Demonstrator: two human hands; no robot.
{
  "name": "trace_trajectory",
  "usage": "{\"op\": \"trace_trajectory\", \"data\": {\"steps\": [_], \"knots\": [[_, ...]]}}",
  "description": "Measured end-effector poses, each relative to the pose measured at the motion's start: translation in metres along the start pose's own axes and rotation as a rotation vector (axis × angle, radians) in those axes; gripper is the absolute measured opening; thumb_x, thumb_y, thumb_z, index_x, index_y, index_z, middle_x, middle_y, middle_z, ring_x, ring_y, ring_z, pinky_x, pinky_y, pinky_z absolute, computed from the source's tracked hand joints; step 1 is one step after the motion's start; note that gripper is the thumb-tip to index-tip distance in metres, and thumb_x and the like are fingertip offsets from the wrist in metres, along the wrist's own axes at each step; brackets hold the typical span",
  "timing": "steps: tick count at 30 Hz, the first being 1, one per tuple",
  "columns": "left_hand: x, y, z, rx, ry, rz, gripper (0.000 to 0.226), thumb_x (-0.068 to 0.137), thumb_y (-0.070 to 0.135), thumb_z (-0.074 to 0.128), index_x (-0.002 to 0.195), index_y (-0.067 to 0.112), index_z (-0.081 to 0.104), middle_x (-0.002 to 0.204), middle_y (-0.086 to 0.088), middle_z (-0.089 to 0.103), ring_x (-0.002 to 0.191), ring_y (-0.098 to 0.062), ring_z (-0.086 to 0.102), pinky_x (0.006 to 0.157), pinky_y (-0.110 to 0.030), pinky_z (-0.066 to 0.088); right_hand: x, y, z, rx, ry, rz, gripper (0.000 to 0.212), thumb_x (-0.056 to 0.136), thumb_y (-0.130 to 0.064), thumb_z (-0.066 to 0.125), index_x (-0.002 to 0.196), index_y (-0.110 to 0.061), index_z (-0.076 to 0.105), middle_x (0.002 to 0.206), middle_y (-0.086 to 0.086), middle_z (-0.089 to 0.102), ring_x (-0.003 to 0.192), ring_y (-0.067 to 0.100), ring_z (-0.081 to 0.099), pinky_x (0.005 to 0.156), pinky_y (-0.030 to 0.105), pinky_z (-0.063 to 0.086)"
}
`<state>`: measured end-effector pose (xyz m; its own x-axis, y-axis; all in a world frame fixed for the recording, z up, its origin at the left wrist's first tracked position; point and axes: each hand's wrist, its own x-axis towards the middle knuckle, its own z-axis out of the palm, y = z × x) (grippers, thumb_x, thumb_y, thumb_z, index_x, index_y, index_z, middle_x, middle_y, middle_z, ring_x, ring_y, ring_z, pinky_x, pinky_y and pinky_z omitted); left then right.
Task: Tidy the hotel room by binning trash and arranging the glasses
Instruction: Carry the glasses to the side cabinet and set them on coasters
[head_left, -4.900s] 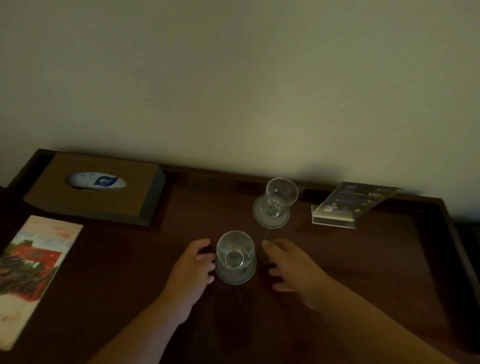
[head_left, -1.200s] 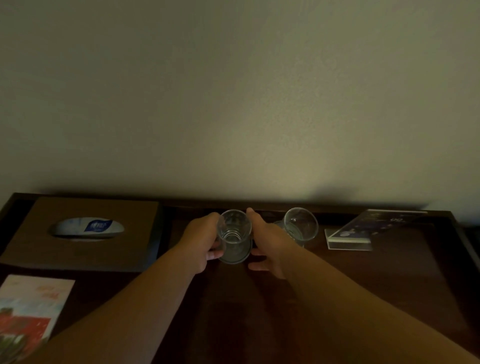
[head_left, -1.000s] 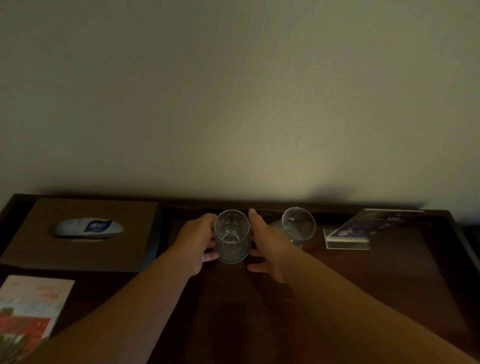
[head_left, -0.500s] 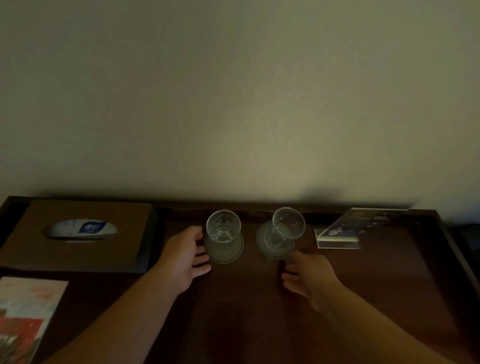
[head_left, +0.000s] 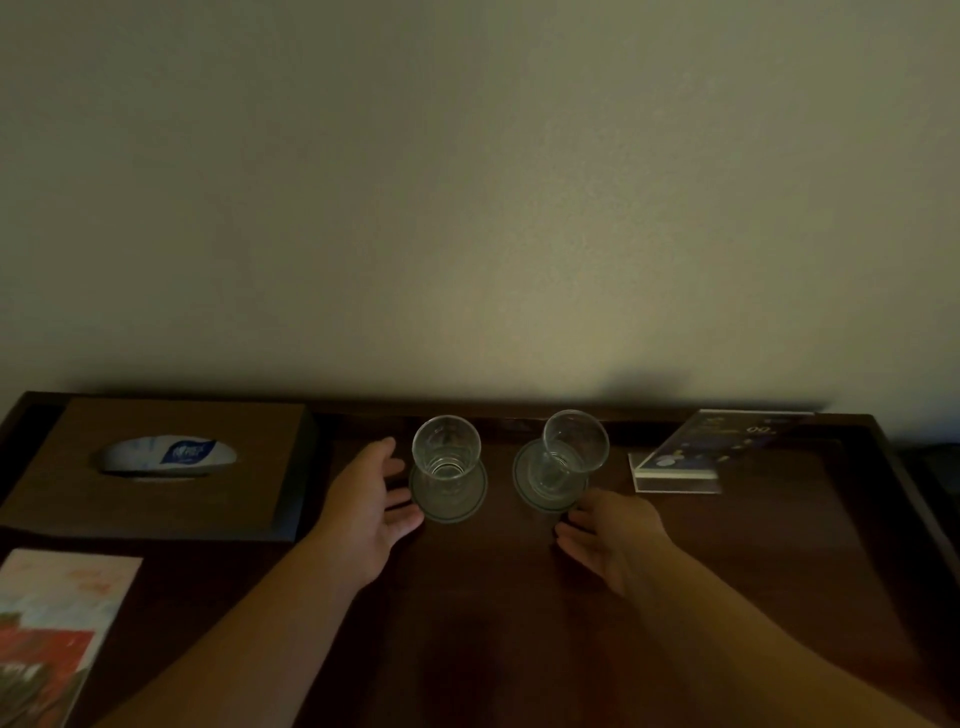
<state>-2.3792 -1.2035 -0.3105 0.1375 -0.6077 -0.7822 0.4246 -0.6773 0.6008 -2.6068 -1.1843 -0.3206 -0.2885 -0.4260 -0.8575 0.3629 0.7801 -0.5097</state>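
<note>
Two clear glasses stand upright side by side near the back of the dark wooden desk (head_left: 493, 623), each on a round coaster. The left glass (head_left: 445, 451) sits on its coaster (head_left: 450, 503); my left hand (head_left: 366, 512) lies just left of it, fingers spread, fingertips at the coaster's edge. The right glass (head_left: 571, 453) stands on the other coaster (head_left: 530, 491); my right hand (head_left: 615, 538) rests just in front of it, fingers loose, touching or nearly touching that coaster. Neither hand holds anything.
A brown tissue box (head_left: 156, 467) stands at the back left. A colourful brochure (head_left: 47, 634) lies at the front left. An acrylic card stand (head_left: 696, 457) sits at the back right. The desk has a raised rim (head_left: 904, 478) and backs onto the wall.
Both hands pushed the near glass back beside the other one, then let go. My right hand has moved across to the front of the right glass; my left stays beside the left glass.
</note>
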Motion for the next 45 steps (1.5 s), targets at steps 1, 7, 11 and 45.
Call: {"op": "trace_trajectory", "data": {"steps": [1,7,11,45], "knots": [[0.0,-0.001,-0.001,-0.008,-0.009,-0.007,0.041,0.094,0.039,0.051,0.123,0.009,0.054,0.114,-0.018,0.056,0.105,-0.034,0.056,0.086,-0.046,0.049,-0.002,0.005,0.001,-0.013,-0.017,0.01,0.018,0.09,-0.013,0.059,0.107,-0.006,0.056,0.097,0.013,0.063,0.088,0.027,0.065,0.057,0.035,0.055],[-0.002,-0.004,0.0,0.056,0.003,-0.01,0.044,0.093,0.044,0.05,0.121,0.012,0.056,0.119,-0.019,0.053,0.107,-0.037,0.055,0.093,-0.049,0.047,-0.015,0.033,0.032,-0.085,-0.327,0.013,0.037,0.092,-0.022,0.056,0.126,-0.007,0.052,0.112,0.014,0.062,0.096,0.026,0.062,0.07,0.035,0.053],[0.0,-0.001,0.002,0.075,0.014,-0.021,0.045,0.092,0.047,0.051,0.12,0.013,0.057,0.121,-0.018,0.055,0.109,-0.036,0.053,0.096,-0.051,0.044,-0.017,0.026,0.051,-0.013,-0.388,0.016,0.045,0.095,-0.031,0.051,0.134,-0.01,0.044,0.12,0.016,0.056,0.104,0.027,0.056,0.078,0.037,0.049],[0.01,0.003,0.013,0.19,-0.162,0.152,0.024,0.091,0.032,0.056,0.101,0.017,0.072,0.11,-0.008,0.068,0.105,-0.024,0.061,0.095,-0.043,0.049,-0.018,0.014,0.073,-0.057,-0.483,-0.164,0.021,0.089,-0.029,0.054,0.104,-0.023,0.068,0.083,-0.01,0.073,0.093,0.014,0.064,0.073,0.025,0.048]]}}
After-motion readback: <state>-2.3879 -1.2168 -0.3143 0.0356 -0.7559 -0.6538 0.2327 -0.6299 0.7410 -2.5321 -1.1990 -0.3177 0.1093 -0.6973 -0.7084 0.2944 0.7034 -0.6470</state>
